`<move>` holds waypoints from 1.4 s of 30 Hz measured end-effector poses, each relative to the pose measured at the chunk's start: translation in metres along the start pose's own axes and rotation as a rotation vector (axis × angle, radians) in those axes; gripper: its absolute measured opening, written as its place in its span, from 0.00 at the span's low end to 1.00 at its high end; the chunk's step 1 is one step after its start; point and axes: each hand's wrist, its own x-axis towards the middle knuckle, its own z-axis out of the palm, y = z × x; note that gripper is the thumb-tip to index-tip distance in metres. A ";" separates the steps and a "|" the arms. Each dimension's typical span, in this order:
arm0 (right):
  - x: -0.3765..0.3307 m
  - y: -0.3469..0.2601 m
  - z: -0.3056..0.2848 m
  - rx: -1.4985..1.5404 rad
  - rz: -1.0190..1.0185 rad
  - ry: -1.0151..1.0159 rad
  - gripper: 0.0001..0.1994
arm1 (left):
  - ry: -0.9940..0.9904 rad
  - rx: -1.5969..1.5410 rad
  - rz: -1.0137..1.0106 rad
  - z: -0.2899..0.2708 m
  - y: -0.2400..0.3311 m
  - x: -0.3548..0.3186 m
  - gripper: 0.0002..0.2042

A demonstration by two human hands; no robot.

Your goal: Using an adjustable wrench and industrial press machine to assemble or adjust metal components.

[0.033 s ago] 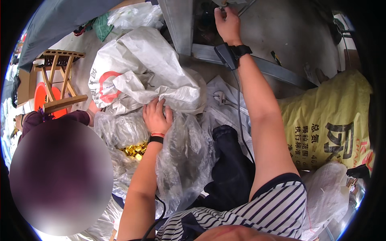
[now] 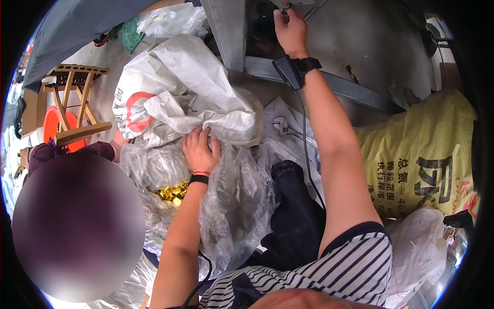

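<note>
My left hand [image 2: 198, 149] lies with fingers stretched out over crumpled clear plastic sheeting [image 2: 236, 190]. Its fingertips touch the lower edge of a white woven sack [image 2: 190, 77] with a red ring printed on it. Beside that wrist, small shiny gold pieces [image 2: 173, 193] show in a gap in the plastic. Far ahead, my right arm reaches out beside a grey metal frame [image 2: 226, 36]. The fingers of my right hand [image 2: 292, 32] are bent and closed at a small part near the picture's top edge. That part is mostly hidden, so its kind is unclear.
An adjustable wrench [image 2: 281, 125] lies on white sheeting in the middle. A full yellow sack [image 2: 417, 154] stands at the right. At the left are a wooden folding stool [image 2: 77, 98], a red basin [image 2: 51, 123] and another person in purple clothing [image 2: 98, 150]. Dark cloth [image 2: 293, 211] lies between my arms.
</note>
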 end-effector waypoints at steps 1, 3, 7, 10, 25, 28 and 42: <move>0.001 0.003 0.000 -0.083 -0.025 -0.034 0.20 | 0.009 -0.003 0.000 0.001 0.001 0.000 0.13; -0.002 -0.003 0.000 -0.081 0.035 -0.013 0.19 | 0.011 0.002 0.001 0.001 -0.001 -0.001 0.13; -0.005 -0.006 0.004 0.095 0.071 0.051 0.19 | -0.007 -0.009 -0.012 0.001 -0.001 0.000 0.14; -0.003 0.001 0.007 -0.171 0.023 0.030 0.19 | 0.003 -0.017 -0.013 0.002 0.000 -0.001 0.13; -0.007 0.000 0.008 -0.114 -0.048 0.021 0.19 | -0.006 -0.020 -0.018 0.001 0.001 0.000 0.14; -0.005 -0.006 0.008 -0.164 0.078 0.037 0.18 | -0.015 0.003 -0.011 -0.002 0.000 0.000 0.14; -0.006 -0.015 0.000 -0.156 0.063 0.049 0.13 | -0.018 -0.015 -0.003 0.002 0.002 0.001 0.14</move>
